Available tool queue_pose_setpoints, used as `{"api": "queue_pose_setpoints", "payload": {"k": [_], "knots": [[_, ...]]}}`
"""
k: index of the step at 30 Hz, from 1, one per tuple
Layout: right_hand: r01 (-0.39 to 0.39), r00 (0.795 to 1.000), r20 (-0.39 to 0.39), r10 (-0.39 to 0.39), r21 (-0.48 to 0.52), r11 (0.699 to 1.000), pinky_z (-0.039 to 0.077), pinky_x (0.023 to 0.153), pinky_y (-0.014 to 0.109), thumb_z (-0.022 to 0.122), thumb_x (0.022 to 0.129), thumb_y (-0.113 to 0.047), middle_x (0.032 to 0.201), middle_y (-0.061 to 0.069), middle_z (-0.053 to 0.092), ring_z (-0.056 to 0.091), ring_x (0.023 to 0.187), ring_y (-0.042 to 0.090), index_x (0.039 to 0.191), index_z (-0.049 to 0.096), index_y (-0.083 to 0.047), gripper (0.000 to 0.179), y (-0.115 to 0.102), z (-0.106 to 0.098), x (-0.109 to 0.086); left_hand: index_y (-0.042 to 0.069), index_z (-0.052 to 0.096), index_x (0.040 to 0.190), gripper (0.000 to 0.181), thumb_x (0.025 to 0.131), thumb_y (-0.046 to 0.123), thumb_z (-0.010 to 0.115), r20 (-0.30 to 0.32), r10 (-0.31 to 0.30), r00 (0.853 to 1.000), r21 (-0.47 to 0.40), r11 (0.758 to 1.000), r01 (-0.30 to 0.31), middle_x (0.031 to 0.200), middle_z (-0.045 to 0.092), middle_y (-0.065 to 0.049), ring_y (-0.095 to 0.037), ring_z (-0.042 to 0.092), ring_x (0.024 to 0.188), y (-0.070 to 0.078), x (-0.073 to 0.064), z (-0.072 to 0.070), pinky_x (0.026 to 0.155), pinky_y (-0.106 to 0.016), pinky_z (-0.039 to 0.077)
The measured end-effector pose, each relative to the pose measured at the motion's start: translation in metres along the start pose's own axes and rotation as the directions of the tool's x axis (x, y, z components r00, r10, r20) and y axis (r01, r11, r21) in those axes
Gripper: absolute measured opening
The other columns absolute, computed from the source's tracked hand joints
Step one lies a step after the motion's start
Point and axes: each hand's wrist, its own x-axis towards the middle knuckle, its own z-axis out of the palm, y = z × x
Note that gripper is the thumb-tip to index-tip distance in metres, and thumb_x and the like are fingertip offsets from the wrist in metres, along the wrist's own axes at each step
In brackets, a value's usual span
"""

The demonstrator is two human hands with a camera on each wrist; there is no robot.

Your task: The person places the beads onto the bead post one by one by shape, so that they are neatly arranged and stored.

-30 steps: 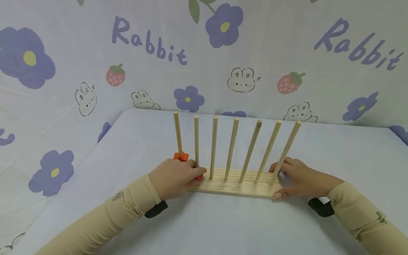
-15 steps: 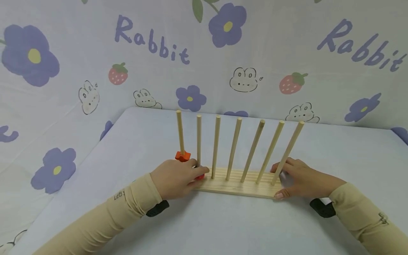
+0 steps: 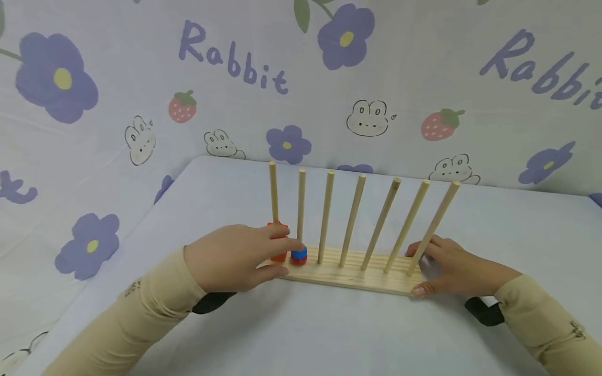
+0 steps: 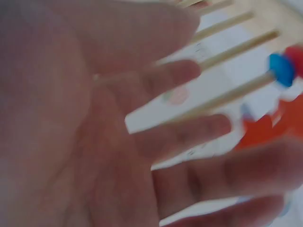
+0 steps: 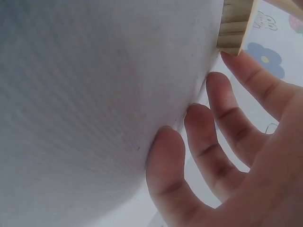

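Note:
A pale wooden peg board (image 3: 348,277) with several upright pegs stands on the table in the head view. Around its second peg from the left sit a blue bead (image 3: 298,253) and, under it, a red bead (image 3: 299,261). Orange pieces (image 3: 278,257) are stacked on the leftmost peg, partly covered by fingers. My left hand (image 3: 235,256) is spread beside these two pegs, with a fingertip overlapping the blue bead; the left wrist view shows nothing in its palm. My right hand (image 3: 453,267) holds the board's right end, thumb at the front edge and fingers behind.
A white cloth covers the table (image 3: 329,334). Behind it hangs a white backdrop (image 3: 395,57) printed with purple flowers, rabbits and strawberries. The bare pegs (image 3: 350,219) to the right of the beads rise high between my hands.
My left hand has drawn back to the left from the foot of the second peg and its fingers have spread, uncovering the blue bead. The right hand keeps its hold on the board.

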Motion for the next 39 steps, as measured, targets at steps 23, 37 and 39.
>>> {"api": "queue_pose_setpoints", "payload": {"k": [23, 37, 39], "knots": [[-0.029, 1.0, -0.012, 0.029, 0.003, 1.0, 0.036, 0.094, 0.062, 0.071, 0.071, -0.063, 0.136, 0.016, 0.039, 0.034, 0.124, 0.042, 0.129, 0.05, -0.022, 0.073, 0.007, -0.01, -0.007, 0.014, 0.061, 0.083, 0.009, 0.091, 0.018, 0.063, 0.31, -0.157, 0.938, -0.149, 0.966, 0.211, 0.072, 0.055, 0.005, -0.01, 0.05, 0.068, -0.052, 0.011, -0.019, 0.062, -0.024, 0.044], [-0.004, 1.0, -0.022, 0.004, 0.005, 1.0, 0.037, 0.094, 0.052, 0.07, 0.07, -0.067, 0.123, 0.004, 0.046, 0.039, 0.118, 0.032, 0.125, 0.051, -0.026, 0.071, 0.003, -0.005, -0.007, 0.015, 0.064, 0.099, 0.008, 0.092, 0.015, 0.061, 0.417, -0.279, 0.865, -0.102, 0.932, 0.349, 0.08, 0.057, 0.002, -0.014, 0.052, 0.076, -0.066, 0.008, 0.021, 0.066, -0.027, 0.046], [0.0, 1.0, -0.023, 0.0, 0.005, 1.0, 0.037, 0.094, 0.049, 0.07, 0.069, -0.067, 0.12, 0.001, 0.046, 0.039, 0.116, 0.029, 0.124, 0.051, -0.025, 0.071, 0.002, -0.004, -0.006, 0.018, 0.064, 0.102, 0.013, 0.09, 0.019, 0.066, 0.428, -0.283, 0.858, -0.113, 0.926, 0.361, 0.08, 0.055, 0.003, -0.013, 0.051, 0.076, -0.064, 0.001, 0.024, 0.066, -0.027, 0.045]]}}
